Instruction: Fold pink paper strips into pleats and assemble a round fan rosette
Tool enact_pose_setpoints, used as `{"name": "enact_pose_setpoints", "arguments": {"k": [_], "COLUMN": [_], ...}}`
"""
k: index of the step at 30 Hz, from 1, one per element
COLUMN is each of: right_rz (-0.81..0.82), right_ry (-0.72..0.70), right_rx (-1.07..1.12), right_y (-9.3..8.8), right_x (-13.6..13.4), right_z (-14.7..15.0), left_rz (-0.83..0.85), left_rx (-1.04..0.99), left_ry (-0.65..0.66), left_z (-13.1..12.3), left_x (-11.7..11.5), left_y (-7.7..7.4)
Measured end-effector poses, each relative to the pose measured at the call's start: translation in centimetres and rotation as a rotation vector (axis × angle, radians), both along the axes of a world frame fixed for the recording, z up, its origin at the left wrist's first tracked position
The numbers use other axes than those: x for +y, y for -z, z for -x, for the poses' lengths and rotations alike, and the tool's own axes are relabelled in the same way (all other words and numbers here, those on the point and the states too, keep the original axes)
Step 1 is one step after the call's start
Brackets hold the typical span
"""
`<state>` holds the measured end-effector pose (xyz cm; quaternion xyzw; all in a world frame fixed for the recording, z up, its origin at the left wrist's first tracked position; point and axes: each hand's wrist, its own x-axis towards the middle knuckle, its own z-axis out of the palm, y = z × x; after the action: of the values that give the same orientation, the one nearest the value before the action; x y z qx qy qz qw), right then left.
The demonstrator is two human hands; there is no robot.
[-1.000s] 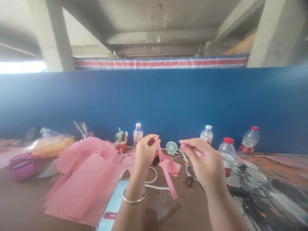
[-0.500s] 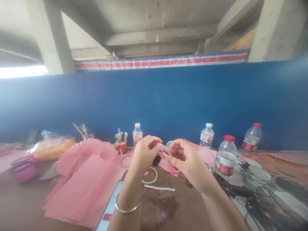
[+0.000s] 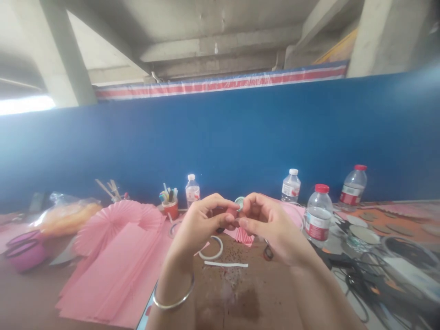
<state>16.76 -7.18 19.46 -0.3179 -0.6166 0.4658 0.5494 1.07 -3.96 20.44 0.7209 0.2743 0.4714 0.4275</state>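
Observation:
My left hand (image 3: 206, 220) and my right hand (image 3: 270, 220) meet above the middle of the table, fingertips nearly touching. Both are closed in a pinch on a small piece of pink paper (image 3: 233, 211), mostly covered by the fingers. A silver bangle (image 3: 174, 305) circles my left wrist. Below the hands, a roll of white tape (image 3: 221, 250) lies flat, and a narrow white strip (image 3: 226, 264) is in front of it. Just beyond the fingertips sits a small pleated pink paper (image 3: 244, 236), partly hidden by my right hand.
Pink paper sheets (image 3: 106, 275) and large pleated fans (image 3: 103, 224) cover the left side. Behind stand a cup of pens (image 3: 170, 210) and a water bottle (image 3: 192, 191). Several bottles, including a red-capped bottle (image 3: 318, 217), and tangled black cables (image 3: 357, 275) occupy the right.
My hands have come closer together, and the pink paper that showed between them is now mostly covered by fingers. The view has shifted slightly.

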Motion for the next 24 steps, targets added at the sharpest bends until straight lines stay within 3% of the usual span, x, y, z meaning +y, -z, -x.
{"name": "enact_pose_setpoints", "arguments": {"k": [12, 24], "right_rz": [0.044, 0.043], "right_ry": [-0.088, -0.034], "right_rx": [0.11, 0.152], "right_y": [-0.4, -0.26], "right_x": [-0.71, -0.85], "right_z": [0.06, 0.61], "left_rz": [-0.125, -0.168], "left_rx": [-0.001, -0.01], "left_ry": [0.094, 0.082], "left_z": [0.48, 0.52], "left_x": [0.0, 0.24], "left_y": [-0.07, 0.2]}}
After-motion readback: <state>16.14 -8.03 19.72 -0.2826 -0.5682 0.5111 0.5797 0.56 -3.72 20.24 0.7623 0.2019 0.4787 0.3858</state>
